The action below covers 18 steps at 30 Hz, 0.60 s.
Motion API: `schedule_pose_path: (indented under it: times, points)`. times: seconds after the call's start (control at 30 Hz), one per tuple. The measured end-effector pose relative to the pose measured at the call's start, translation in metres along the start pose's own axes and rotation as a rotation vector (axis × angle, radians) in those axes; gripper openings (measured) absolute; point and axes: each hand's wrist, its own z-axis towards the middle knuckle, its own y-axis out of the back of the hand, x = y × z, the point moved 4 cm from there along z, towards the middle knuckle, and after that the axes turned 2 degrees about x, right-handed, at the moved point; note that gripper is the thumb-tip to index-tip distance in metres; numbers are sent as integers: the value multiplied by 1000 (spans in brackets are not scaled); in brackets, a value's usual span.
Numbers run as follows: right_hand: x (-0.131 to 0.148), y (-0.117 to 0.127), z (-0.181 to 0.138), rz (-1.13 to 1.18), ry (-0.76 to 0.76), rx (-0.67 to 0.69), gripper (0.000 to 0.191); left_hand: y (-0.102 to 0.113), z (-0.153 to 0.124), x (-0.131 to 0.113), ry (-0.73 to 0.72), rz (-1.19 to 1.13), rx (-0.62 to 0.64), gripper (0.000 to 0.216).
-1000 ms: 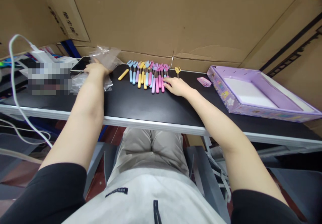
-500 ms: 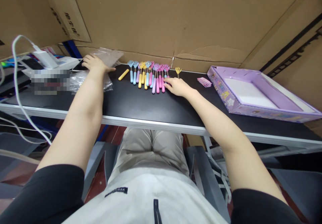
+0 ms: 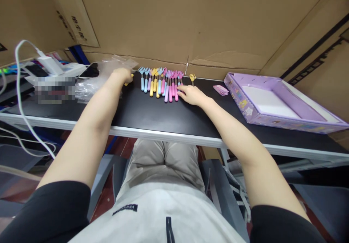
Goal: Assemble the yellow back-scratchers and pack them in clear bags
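Observation:
At the left, my left hand is closed around a plain yellow stick-like handle, whose two ends show past my fingers. My right hand lies palm down with its fingers loosely stretched, the fingertips at a pink handle. Side by side in a row lie several small claw-headed back scratchers in blue, yellow, purple and pink. One yellow-headed back scratcher sticks out behind my right hand, its handle hidden.
Clear plastic bags lie under and behind my left forearm. A white charger with a cable stands at far left. Pink cards and an open purple box are on the right. Cardboard walls the back of the black table.
My left hand has moved right, off the plastic bag, and closed on the yellow handle that lay left of the row. My right hand has stayed in place.

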Motion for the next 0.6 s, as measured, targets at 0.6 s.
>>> schedule_pose_path:
  times: [0.6]
  points:
    - [-8, -5, 8, 76, -82, -87, 39, 30, -38, -63, 20, 49, -121, 73]
